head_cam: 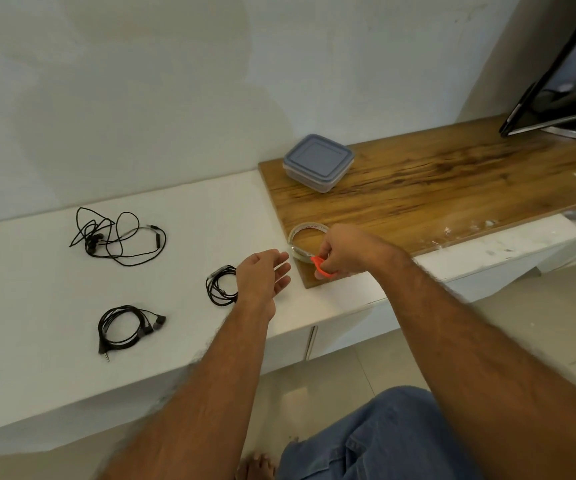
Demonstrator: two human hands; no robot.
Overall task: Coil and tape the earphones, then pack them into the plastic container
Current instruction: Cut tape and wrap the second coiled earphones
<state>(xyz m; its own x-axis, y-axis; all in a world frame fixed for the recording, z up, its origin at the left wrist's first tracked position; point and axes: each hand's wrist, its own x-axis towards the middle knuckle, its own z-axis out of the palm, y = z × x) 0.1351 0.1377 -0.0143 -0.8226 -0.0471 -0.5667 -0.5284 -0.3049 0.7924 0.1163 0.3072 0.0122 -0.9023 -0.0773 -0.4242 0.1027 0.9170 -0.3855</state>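
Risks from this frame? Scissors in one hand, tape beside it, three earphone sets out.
1. The right hand grips the orange scissors right beside the open left hand; a cut there may nick fingers.
2. The coiled earphones show no tape and may spring loose.
3. The tangled earphones are uncoiled; the plastic container is lidded.

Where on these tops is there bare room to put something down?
Bare white top lies between the tangled earphones and the wooden board. More wood is free between the lidded container and the monitor. It is crowded at the board's near corner, where the right hand, orange scissors, tape roll and left hand meet.
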